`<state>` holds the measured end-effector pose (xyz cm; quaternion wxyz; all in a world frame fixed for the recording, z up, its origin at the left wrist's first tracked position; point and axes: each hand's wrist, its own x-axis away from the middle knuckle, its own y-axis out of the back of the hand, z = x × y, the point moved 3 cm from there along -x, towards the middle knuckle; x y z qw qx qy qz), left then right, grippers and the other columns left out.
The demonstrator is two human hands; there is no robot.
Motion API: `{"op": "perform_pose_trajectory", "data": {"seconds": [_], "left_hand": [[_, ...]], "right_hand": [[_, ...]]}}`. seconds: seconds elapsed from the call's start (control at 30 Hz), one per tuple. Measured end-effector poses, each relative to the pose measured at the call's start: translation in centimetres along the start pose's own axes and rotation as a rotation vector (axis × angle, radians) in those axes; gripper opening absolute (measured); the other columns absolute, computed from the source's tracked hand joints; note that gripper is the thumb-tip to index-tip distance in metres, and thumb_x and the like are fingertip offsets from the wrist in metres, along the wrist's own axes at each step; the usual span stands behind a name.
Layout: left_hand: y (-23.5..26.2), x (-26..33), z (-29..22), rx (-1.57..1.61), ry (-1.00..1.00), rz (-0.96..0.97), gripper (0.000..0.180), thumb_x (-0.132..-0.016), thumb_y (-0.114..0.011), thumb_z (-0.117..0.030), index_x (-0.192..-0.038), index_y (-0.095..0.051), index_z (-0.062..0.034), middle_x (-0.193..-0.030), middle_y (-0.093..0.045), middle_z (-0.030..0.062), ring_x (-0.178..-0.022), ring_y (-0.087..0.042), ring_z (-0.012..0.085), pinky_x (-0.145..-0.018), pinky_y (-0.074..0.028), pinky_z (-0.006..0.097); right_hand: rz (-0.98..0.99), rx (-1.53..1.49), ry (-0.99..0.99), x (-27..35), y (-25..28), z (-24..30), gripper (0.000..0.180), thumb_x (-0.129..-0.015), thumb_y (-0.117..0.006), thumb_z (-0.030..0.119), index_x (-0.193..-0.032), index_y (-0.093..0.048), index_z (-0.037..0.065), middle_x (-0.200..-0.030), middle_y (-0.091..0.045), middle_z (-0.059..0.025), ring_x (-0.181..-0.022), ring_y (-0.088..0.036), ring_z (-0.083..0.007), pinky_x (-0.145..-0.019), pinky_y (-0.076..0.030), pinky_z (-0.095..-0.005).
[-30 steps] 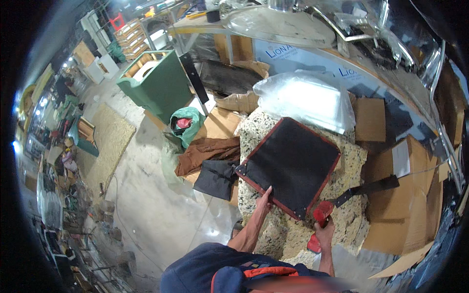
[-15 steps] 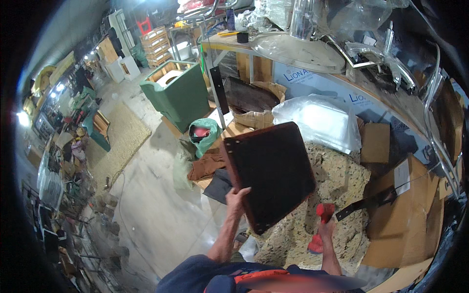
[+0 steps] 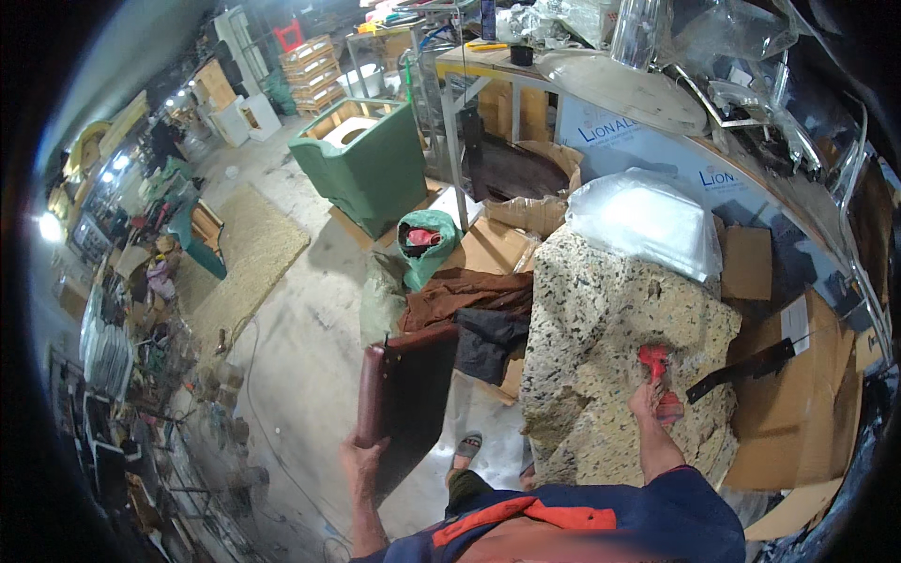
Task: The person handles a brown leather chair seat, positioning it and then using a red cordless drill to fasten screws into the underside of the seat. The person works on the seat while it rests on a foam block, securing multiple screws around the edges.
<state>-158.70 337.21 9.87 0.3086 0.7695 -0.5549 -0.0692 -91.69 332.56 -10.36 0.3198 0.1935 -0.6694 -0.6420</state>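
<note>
My left hand point(image 3: 364, 462) is closed on the edge of a square upholstered panel point(image 3: 410, 405), which has a maroon padded side and a dark underside. It hangs tilted, on edge, to the left of a speckled foam block point(image 3: 601, 394). My right hand point(image 3: 646, 398) is wrapped around the grip of a red cordless drill point(image 3: 654, 357). The drill is over the foam block, and whether it rests on the foam I cannot tell. Beyond the panel lie a brown cloth point(image 3: 465, 296) and a dark grey cloth point(image 3: 490, 342).
A black metal strip point(image 3: 741, 371) lies by the cardboard point(image 3: 798, 413) at right. Clear plastic wrapping point(image 3: 643, 220) covers something behind the foam. Farther off stand a green upholstered box point(image 3: 361, 174) and a green sack point(image 3: 427, 249). A workbench point(image 3: 572, 89) runs along the back right.
The panel has swung left and down off the foam block in my left hand, exposing the foam and cloths. My right hand has moved the drill slightly forward and right.
</note>
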Motion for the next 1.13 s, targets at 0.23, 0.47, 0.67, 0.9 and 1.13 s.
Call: {"op": "perform_pose_trajectory", "data": {"seconds": [0.23, 0.47, 0.67, 0.9, 1.13], "left_hand": [[-0.4, -9.4, 20.5, -0.553, 0.12, 0.014, 0.043, -0.059, -0.082, -0.022, -0.094, -0.075, 0.0011, -0.084, -0.074, 0.0219, -0.081, -0.074, 0.0376, -0.077, -0.057, 0.045], [5.1, -9.1, 36.5, -0.691, 0.291, 0.295, 0.045, -0.054, -0.082, -0.022, -0.094, -0.074, -0.0014, -0.087, -0.074, 0.0205, -0.086, -0.074, 0.0379, -0.078, -0.059, 0.046], [6.3, -6.5, 40.4, -0.701, 0.304, 0.421, 0.05, -0.059, -0.083, -0.022, -0.106, -0.075, -0.0077, -0.094, -0.076, 0.0178, -0.091, -0.074, 0.0363, -0.082, -0.058, 0.045], [2.8, -6.5, 41.5, -0.639, 0.296, 0.421, 0.049, -0.062, -0.081, -0.022, -0.108, -0.074, -0.008, -0.094, -0.075, 0.0178, -0.092, -0.073, 0.0365, -0.083, -0.058, 0.045], [-1.6, -7.3, 41.0, -0.551, 0.245, 0.268, 0.048, -0.064, -0.079, -0.023, -0.109, -0.073, -0.0082, -0.095, -0.075, 0.0178, -0.094, -0.073, 0.0367, -0.084, -0.057, 0.045]], "right_hand": [[0.148, -0.258, 0.122, 14.6, -6.2, 8.3, 0.037, -0.076, -0.077, 0.021, -0.104, -0.071, -0.004, -0.092, -0.072, -0.025, -0.088, -0.071, -0.0396, -0.076, -0.057, -0.0443], [0.811, -0.631, 0.304, 24.7, -6.5, 19.8, 0.039, -0.081, -0.079, 0.029, -0.107, -0.074, 0.0, -0.084, -0.075, -0.0119, -0.076, -0.07, -0.0197, -0.071, -0.055, -0.0362], [0.444, -0.777, 0.709, 24.1, 16.3, 36.0, 0.025, -0.083, -0.079, 0.023, -0.093, -0.074, 0.0, -0.083, -0.075, -0.014, -0.077, -0.072, -0.0213, -0.071, -0.056, -0.0341], [-0.13, -1.554, 1.733, 34.5, 44.5, 40.7, 0.022, -0.083, -0.074, 0.014, -0.067, -0.06, 0.01, -0.055, -0.058, -0.003, -0.048, -0.053, -0.0159, -0.077, -0.056, -0.0445], [-0.375, -2.02, 2.188, 41.3, 50.9, 32.9, 0.043, -0.09, -0.075, 0.03, -0.058, -0.056, 0.007, -0.05, -0.056, -0.0047, -0.046, -0.058, -0.0134, -0.05, -0.053, -0.0238]]}}
